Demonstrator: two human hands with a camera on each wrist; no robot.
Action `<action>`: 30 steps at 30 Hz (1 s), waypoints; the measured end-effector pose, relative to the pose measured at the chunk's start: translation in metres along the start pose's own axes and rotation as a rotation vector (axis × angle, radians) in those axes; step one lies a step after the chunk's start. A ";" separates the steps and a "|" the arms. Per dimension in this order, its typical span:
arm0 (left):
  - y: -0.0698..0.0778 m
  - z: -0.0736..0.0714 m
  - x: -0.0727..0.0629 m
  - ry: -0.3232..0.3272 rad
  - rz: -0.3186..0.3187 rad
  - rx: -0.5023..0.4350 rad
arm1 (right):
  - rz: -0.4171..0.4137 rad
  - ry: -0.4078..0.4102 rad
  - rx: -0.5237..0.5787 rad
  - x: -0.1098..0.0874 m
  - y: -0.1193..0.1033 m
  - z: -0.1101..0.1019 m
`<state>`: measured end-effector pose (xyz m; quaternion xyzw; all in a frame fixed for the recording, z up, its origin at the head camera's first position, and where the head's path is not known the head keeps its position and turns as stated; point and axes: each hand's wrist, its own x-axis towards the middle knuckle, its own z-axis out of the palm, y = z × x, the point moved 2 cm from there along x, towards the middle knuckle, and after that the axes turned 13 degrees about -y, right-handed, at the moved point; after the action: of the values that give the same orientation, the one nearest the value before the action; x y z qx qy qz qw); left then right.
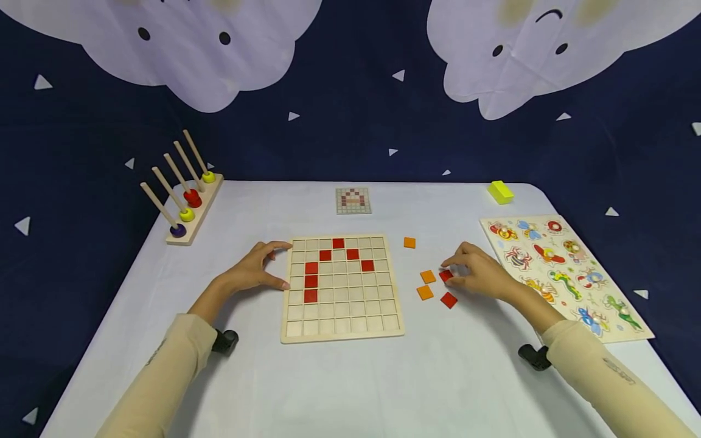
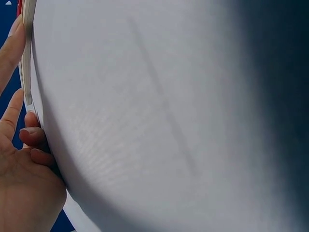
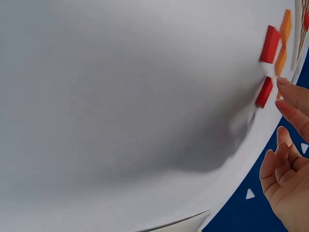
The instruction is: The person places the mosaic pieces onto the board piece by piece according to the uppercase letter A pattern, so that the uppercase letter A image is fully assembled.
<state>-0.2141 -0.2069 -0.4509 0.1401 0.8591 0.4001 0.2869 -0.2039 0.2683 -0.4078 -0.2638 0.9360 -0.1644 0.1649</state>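
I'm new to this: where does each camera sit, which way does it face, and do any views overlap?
Head: worn on the person's head, facing forward and down at the table, board, red tiles and orange tiles; the left hand, right hand and sleeves show.
Left wrist: worn there, facing mostly white table, the board's edge at the picture's left; part of the left hand shows.
Right wrist: worn there, facing mostly table, tiles at the picture's right; part of the right hand shows.
Shared: head and right wrist both show the right hand and red tiles.
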 end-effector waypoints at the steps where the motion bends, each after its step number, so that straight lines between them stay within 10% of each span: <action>1: 0.000 0.000 0.000 -0.001 -0.002 -0.001 | 0.001 0.002 -0.009 -0.001 0.002 0.001; 17: 0.001 -0.001 0.000 -0.012 0.003 0.000 | -0.047 0.097 -0.086 -0.005 0.010 0.009; 30: 0.001 -0.002 -0.001 -0.006 0.002 -0.007 | -0.131 0.075 -0.027 0.028 -0.036 0.012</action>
<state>-0.2144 -0.2077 -0.4493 0.1411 0.8566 0.4028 0.2898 -0.2064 0.2214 -0.4102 -0.3203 0.9244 -0.1721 0.1149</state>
